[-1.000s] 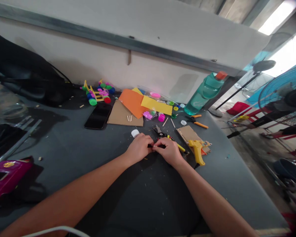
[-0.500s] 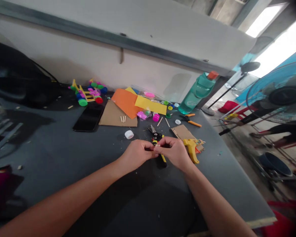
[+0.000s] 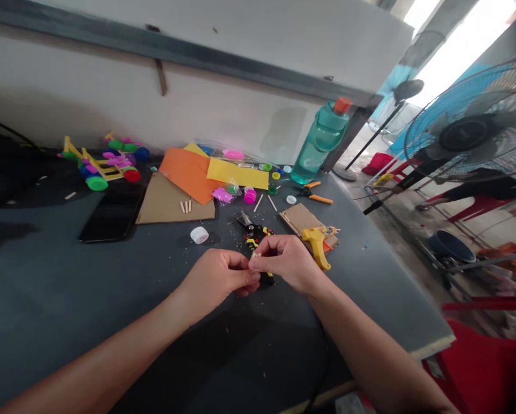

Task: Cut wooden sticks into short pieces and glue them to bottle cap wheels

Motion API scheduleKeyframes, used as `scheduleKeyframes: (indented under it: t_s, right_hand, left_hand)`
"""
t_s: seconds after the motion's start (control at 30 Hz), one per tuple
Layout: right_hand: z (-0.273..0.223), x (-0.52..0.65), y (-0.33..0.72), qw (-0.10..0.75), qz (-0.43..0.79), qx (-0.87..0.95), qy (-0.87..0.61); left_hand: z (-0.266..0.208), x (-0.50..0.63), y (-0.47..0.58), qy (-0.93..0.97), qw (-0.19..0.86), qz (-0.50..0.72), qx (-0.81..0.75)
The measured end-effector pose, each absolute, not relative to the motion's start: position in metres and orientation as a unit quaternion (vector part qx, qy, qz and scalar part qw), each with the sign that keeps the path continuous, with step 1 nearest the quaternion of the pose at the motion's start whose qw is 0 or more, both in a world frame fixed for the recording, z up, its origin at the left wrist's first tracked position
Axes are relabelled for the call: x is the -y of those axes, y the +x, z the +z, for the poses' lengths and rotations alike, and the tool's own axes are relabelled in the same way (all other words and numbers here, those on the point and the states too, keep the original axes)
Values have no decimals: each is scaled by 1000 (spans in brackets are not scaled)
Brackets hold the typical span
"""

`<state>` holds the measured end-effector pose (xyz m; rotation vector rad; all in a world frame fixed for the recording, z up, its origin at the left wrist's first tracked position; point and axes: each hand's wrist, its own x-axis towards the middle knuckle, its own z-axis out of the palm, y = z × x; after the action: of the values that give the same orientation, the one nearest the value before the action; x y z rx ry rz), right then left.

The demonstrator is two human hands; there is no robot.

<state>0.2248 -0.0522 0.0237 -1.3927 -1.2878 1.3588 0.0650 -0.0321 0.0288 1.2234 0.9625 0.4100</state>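
Note:
My right hand (image 3: pixel 286 260) pinches small pale stick pieces (image 3: pixel 255 256) between thumb and fingertips. Touching or almost touching it, my left hand (image 3: pixel 222 273) is closed with thumb against fingers; what it grips is hidden. Below both hands lie black, yellow and red cutting pliers (image 3: pixel 253 233), partly covered by my fingers. A white bottle cap (image 3: pixel 199 234) sits beyond my left hand. To the right of my right hand, a yellow glue gun (image 3: pixel 316 246) rests on a cardboard piece (image 3: pixel 300 217). Short wooden sticks (image 3: pixel 186 206) lie on a larger cardboard sheet (image 3: pixel 158 201).
Along the back are a teal bottle (image 3: pixel 319 144), orange-handled pliers (image 3: pixel 316 193), orange paper (image 3: pixel 189 172), yellow paper (image 3: pixel 236 173), a phone (image 3: pixel 110 213) and colourful wheeled toys (image 3: pixel 103 167). A fan (image 3: pixel 469 133) and a red chair (image 3: pixel 486 356) stand beyond the table's right edge.
The view has swung right, so the table things appear further left. My hands stay together, with the pale pieces now showing more clearly at my right fingertips.

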Motion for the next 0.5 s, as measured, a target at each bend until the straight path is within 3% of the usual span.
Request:
scheduleKeyframes:
  t_s: [0.5]
  right_hand:
    - [20,50,224,397,553,490,-544]
  left_hand:
    - [26,28,62,551,698,165,-427]
